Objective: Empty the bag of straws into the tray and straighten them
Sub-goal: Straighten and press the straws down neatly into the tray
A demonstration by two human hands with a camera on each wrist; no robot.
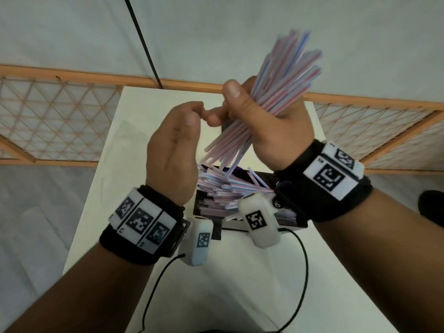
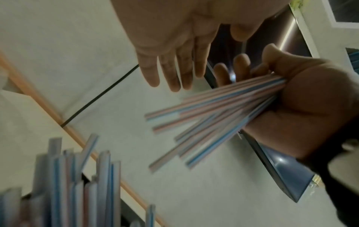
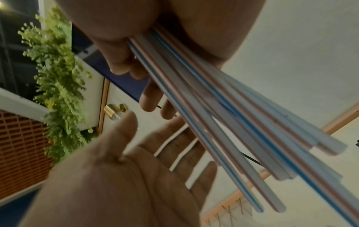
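My right hand (image 1: 254, 116) grips a bundle of striped pink, blue and white straws (image 1: 276, 92) around its middle, held slanted above the table, its ends uneven. The same bundle (image 2: 213, 113) (image 3: 223, 122) shows in both wrist views. My left hand (image 1: 173, 145) hovers just left of the bundle with fingers relaxed and nothing in it; its palm (image 3: 136, 176) faces the straws. Below both hands a black tray (image 1: 298, 223) holds a loose, crossed heap of more straws (image 1: 223, 186) (image 2: 64, 184). No bag is clearly in view.
The tray sits on a white table (image 1: 240, 272) against a wooden lattice rail (image 1: 60, 121). A black cable (image 1: 144, 46) runs down the wall. Wrist-camera wires (image 1: 302, 260) trail over the table's near part. A green plant (image 3: 58, 76) shows in the right wrist view.
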